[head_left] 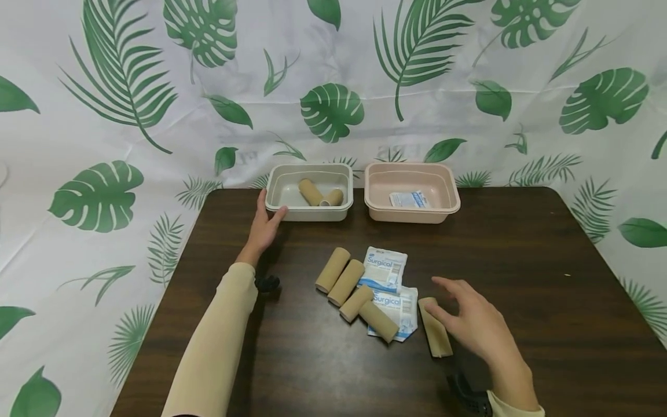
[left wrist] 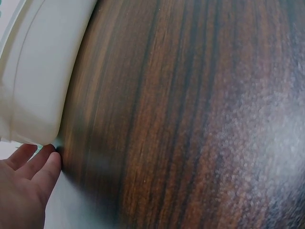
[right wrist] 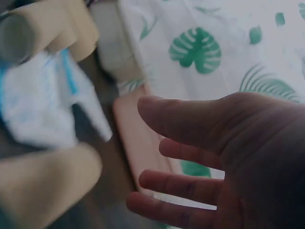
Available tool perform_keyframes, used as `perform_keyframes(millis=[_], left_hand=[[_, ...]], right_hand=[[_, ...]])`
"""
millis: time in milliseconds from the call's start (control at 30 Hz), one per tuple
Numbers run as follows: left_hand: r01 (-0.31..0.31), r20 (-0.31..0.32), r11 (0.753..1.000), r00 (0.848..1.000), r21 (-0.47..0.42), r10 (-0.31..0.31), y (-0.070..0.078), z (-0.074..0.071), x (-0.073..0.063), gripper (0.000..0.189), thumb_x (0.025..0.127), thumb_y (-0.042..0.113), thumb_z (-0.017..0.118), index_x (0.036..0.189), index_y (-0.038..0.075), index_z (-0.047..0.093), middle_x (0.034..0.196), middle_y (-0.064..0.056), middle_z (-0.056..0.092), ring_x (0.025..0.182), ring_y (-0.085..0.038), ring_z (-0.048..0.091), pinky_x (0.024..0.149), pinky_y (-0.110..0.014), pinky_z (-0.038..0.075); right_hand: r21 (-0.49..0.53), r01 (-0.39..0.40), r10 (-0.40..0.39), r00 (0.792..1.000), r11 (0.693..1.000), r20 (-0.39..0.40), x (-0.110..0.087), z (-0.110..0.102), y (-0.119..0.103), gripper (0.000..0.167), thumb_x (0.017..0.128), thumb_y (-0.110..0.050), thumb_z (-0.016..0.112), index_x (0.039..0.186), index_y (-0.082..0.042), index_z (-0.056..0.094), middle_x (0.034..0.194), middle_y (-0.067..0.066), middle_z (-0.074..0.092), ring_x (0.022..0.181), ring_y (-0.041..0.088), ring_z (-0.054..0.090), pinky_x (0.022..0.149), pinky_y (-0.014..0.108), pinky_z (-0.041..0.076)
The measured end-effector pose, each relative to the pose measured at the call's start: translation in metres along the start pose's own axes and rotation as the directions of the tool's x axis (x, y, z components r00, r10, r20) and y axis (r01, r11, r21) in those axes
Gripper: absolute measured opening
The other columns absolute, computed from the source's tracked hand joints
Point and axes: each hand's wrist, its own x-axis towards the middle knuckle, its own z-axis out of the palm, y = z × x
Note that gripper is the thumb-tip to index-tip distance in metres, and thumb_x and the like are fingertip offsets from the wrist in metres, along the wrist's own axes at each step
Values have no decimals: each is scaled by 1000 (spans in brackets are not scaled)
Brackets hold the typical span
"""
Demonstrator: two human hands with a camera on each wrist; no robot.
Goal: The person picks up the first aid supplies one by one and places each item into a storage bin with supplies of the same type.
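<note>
My left hand (head_left: 263, 229) touches the near left corner of the pale grey plastic bin (head_left: 307, 215), thumb at the front and fingers along the side. In the left wrist view the fingers (left wrist: 46, 169) look fairly straight against the bin's corner. Two cardboard tubes (head_left: 311, 191) lie inside. My right hand (head_left: 476, 318) hovers over the table, thumb and fingers spread with nothing between them. Nearest to it lies a somewhat flattened cardboard tube (head_left: 435, 330). Left of that are several more cardboard tubes (head_left: 333, 270) and two white-and-blue packets marked "Surgical" (head_left: 383, 267), one tube overlapping the lower packet.
A pink plastic bin (head_left: 409, 215) stands right of the grey one and holds a white-and-blue packet (head_left: 409, 199). Both bins are at the far edge of the dark wood table (head_left: 521, 249). A leaf-patterned white cloth (head_left: 281, 52) hangs behind.
</note>
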Motion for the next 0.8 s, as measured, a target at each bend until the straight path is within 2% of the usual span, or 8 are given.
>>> perform_keyframes(millis=[233,433,567,800], left_hand=[[-12,-3,1000,1000,-4,11,1,-1,0,80,101,38,54,159,19,2,160,-17,18,145,-33,21,114,-50,18],[-21,-4,1000,1000,-5,21,1,-1,-1,80,101,36,54,159,17,2,160,-18,17,145,-33,21,114,-51,17],[-15,-8,1000,1000,-4,15,1,-1,-1,79,101,36,54,159,17,3,161,-17,17,145,-33,21,114,-50,18],[-21,0,1000,1000,1,21,0,-1,2,81,101,38,54,159,17,2,161,-16,17,145,-32,20,114,-50,17]], right_hand=[[-11,-117,118,990,993,83,-31,13,16,77,89,-55,66,146,-9,44,132,22,54,109,42,58,72,59,48],[4,-150,148,983,989,113,-43,32,20,79,87,-55,68,146,-9,43,136,26,50,116,49,53,79,64,45],[14,-147,145,985,989,88,-46,43,20,77,87,-53,69,147,-12,44,138,26,48,121,51,48,82,66,44],[40,-126,126,992,991,8,-50,51,19,70,88,-38,74,145,-10,46,135,24,52,120,49,49,86,65,43]])
